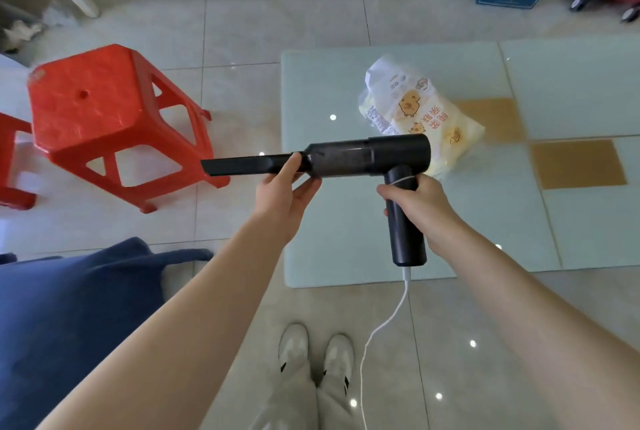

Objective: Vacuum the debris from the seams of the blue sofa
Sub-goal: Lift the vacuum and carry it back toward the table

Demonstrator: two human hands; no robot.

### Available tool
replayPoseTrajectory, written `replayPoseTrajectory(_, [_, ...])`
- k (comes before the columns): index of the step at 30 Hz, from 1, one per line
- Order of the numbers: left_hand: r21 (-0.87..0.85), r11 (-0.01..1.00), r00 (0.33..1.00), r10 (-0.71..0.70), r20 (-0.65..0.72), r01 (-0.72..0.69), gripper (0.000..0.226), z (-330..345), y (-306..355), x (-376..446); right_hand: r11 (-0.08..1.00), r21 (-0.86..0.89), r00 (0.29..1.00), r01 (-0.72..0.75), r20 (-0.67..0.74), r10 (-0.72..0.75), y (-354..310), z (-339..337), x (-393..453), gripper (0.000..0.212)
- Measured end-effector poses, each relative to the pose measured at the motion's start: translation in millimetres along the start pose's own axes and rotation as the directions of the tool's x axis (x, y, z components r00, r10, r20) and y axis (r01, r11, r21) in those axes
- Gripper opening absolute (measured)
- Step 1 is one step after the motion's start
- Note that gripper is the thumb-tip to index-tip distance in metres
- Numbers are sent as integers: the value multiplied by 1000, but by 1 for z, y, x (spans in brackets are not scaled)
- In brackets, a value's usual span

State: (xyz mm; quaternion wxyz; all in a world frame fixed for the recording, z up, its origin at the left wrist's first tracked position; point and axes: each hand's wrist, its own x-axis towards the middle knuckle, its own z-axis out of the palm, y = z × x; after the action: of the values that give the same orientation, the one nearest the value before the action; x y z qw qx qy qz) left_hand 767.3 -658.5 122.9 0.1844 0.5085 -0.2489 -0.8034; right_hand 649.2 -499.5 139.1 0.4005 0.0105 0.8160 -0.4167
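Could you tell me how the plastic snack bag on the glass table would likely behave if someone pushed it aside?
The snack bag looks puffy and crinkled, so probably light and floppy. On the smooth glass table it would likely slide rather than roll. Contents may crush.

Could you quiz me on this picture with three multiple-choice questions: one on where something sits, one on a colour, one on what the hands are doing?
1. Where does the snack bag lie?
A. on the glass table
B. on the stool
C. on the sofa

2. What colour is the stool beside the table?
A. green
B. red
C. white

3. How is the vacuum held?
A. it lies on the floor
B. by one hand only
C. by both hands

Answers:
1 A: the snack bag rests on the glass table, behind the vacuum.
2 B: the stool is bright red plastic.
3 C: the right hand wraps the handle of the vacuum, while the left hand grips its nozzle, which points away from the blue sofa.
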Motion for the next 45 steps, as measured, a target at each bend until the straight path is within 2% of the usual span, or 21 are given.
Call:
replayPoseTrajectory(5, [90,992,995,-86,-48,91,18,3,-44,58,993,39,993,-108,-42,110,36,-1,53,36])
replayPoseTrajectory(10, [97,982,986,-156,-52,161,12,1,-83,92,992,33,985,-122,-120,125,75,-1,83,34])
replayPoseTrajectory(19, [167,976,990,-137,-10,137,19,3,-111,122,988,36,971,-148,-184,152,108,1,109,27])
replayPoseTrajectory(23, [180,973,989,-146,-22,148,28,0,-120,129,987,27,969,-156,-192,158,117,1,115,31])
replayPoseTrajectory(26, [202,966,987,-158,-32,161,26,-1,-122,133,986,29,968,-167,-184,169,124,1,117,32])
replayPoseTrajectory(31, [232,950,978,-200,-55,208,30,-2,-125,137,986,-12,965,-167,-207,161,130,-1,122,35])
replayPoseTrajectory(38, [279,934,975,-207,-85,223,31,-4,-123,141,981,-156,967,-112,-245,72,132,1,125,40])
replayPoseTrajectory(45, [309,914,963,-270,-24,264,17,-6,-115,132,953,-278,980,-119,-186,68,124,-5,122,44])
